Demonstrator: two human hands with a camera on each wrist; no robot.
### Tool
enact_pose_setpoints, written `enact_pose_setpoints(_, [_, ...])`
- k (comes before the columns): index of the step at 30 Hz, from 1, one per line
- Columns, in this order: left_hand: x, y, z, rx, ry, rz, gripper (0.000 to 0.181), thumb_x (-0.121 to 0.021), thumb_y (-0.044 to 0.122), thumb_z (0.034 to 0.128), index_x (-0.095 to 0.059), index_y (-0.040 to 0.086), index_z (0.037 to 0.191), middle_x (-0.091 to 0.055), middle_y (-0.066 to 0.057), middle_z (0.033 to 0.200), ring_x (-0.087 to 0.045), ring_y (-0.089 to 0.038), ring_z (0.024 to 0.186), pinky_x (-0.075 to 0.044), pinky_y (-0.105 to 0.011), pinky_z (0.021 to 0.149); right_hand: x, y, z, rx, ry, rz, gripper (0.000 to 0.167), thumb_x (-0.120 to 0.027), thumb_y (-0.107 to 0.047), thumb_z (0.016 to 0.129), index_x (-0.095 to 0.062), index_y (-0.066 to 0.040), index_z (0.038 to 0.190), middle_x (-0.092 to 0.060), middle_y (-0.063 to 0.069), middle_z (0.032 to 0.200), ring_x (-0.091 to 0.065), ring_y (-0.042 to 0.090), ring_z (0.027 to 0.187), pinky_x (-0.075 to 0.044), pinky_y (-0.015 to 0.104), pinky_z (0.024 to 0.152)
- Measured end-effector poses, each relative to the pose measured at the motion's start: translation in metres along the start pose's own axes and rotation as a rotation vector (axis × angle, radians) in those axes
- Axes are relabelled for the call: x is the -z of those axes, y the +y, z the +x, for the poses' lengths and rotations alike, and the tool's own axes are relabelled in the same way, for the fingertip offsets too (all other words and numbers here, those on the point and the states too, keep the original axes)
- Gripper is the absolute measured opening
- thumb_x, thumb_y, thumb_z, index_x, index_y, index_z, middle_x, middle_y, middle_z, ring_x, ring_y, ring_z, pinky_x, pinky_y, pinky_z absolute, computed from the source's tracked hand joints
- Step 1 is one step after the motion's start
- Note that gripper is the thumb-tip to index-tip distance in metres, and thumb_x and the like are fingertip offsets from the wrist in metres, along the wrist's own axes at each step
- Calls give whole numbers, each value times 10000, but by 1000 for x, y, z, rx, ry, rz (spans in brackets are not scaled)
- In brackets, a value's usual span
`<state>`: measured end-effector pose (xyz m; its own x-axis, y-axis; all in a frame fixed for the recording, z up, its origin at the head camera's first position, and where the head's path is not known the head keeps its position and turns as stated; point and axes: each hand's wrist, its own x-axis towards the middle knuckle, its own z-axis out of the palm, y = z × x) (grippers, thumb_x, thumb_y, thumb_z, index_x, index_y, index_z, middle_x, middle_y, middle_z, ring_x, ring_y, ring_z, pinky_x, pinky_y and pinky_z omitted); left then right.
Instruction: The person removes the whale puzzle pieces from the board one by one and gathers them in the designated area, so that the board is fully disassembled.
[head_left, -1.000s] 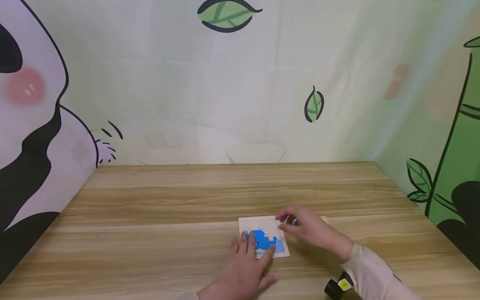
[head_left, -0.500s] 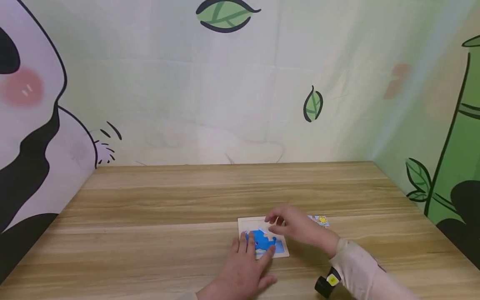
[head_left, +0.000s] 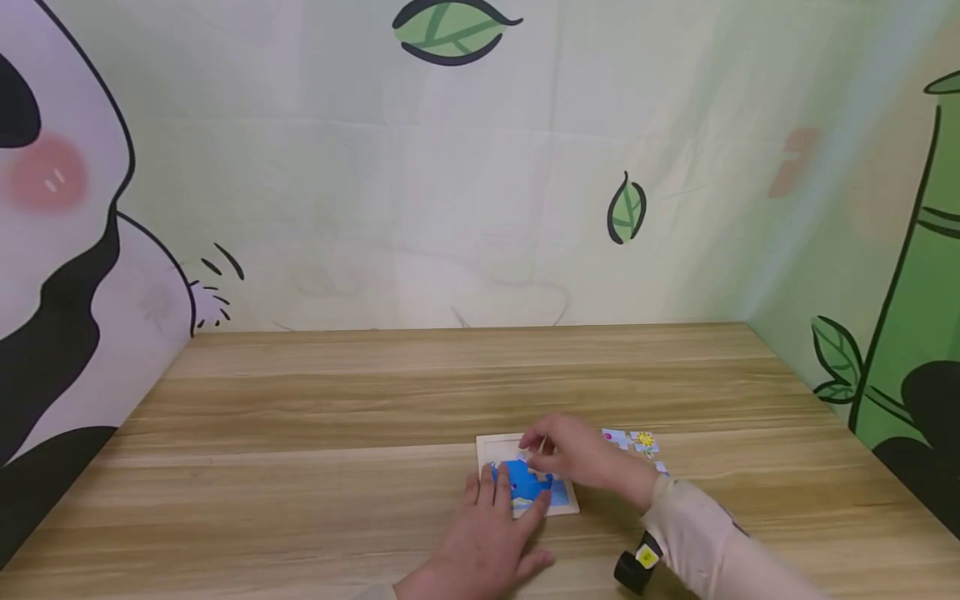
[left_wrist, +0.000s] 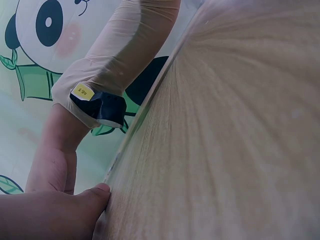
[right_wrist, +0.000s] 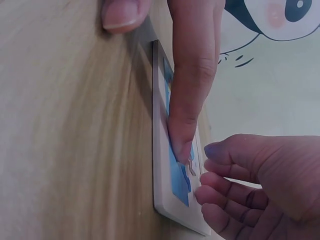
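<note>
A square wooden puzzle board (head_left: 498, 447) with a partly filled blue whale picture (head_left: 528, 482) lies flat on the table. My left hand (head_left: 483, 533) rests on its lower left part, fingers spread; its thumb lies off the board. In the right wrist view, the left index finger (right_wrist: 190, 85) presses the board. My right hand (head_left: 573, 450) hovers over the upper right of the picture, thumb and index finger brought together. A bluish patch at its fingertips looks like a puzzle piece (right_wrist: 214, 150), mostly hidden by the fingers. The left wrist view shows no board surface.
Several loose puzzle pieces (head_left: 643, 440) lie right of the board, partly behind my right forearm; one shows a yellow sun. A black wrist camera (head_left: 636, 570) hangs under the right wrist. The wooden table (head_left: 300, 400) ends at a printed wall (head_left: 465, 208).
My right hand has moved left from the board's right edge to over the picture, uncovering more loose pieces. My left hand has stayed in place.
</note>
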<state>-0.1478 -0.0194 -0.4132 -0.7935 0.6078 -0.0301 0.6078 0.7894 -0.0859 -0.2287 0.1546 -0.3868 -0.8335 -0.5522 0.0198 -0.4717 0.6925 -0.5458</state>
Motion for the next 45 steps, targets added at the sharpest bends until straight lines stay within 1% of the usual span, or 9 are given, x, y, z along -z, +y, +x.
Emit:
enact_pose_setpoints(4, [-1,-1,1,-8,-5,-16,626,-285,677,941,-354,356,1473,-416,-267,1460,-387,-448,1355,-357,-542,1094,-3,-2,2,-12,-7,1,136,-670,-81,877,-694,-44,1005,-613,-8,853,-519,97,751,-466,195,666])
enact_pose_setpoints(7, [-1,-1,0,-10,-3,-24,628,-277,679,941,-358,354,1472,-411,-272,1461,-381,-450,1358,-353,-543,1095,-3,-3,4,-4,-10,-27,113,-675,-78,869,-696,-48,977,-605,-10,834,-511,93,741,-456,195,660])
enact_pose_setpoints(12, [-2,-1,0,-6,-4,-19,633,-264,684,939,-355,354,1472,-405,-276,1465,-375,-451,1363,-350,-540,1098,-4,-3,6,14,-6,-64,101,-685,-70,849,-678,-45,947,-609,4,833,-517,104,760,-463,212,684])
enact_pose_setpoints(20, [-3,2,-2,1,49,35,633,-271,688,936,-370,352,1464,-435,-291,1433,-410,-451,1337,-375,-526,1080,-4,-6,9,10,-31,-83,163,-722,-96,819,-637,-45,949,-600,27,862,-510,131,784,-465,238,705])
enact_pose_setpoints(25, [-2,2,-2,0,44,16,627,-286,668,945,-364,338,1471,-424,-295,1440,-404,-454,1342,-373,-523,1086,-5,-5,11,-12,-46,-89,185,-729,-108,814,-619,-51,953,-595,24,873,-507,134,784,-464,249,709])
enact_pose_setpoints(34, [-1,2,-2,2,39,18,613,-289,669,944,-374,352,1461,-430,-291,1438,-415,-448,1337,-386,-512,1074,-5,-9,14,-52,-46,-60,145,-709,-83,816,-612,-50,918,-613,26,853,-535,126,785,-489,266,726])
enact_pose_setpoints(39, [-1,2,-2,0,43,15,611,-299,662,946,-379,341,1460,-431,-296,1434,-419,-452,1333,-389,-512,1071,-4,-10,14,-80,-52,-27,146,-707,-93,837,-615,-46,940,-603,3,819,-527,113,747,-470,225,675])
enact_pose_setpoints(42, [-1,2,-1,5,31,3,614,-297,668,943,-368,351,1464,-417,-296,1445,-407,-454,1341,-382,-518,1077,-4,-9,14,-86,-51,-7,158,-713,-98,843,-626,-37,960,-589,-10,789,-516,109,721,-453,204,651])
enact_pose_setpoints(45, [-1,2,-1,13,18,-7,618,-296,677,938,-359,363,1467,-402,-295,1456,-394,-455,1349,-372,-523,1084,-3,-8,14,-69,-49,0,151,-716,-92,840,-638,-34,955,-586,-16,771,-510,98,706,-447,192,644])
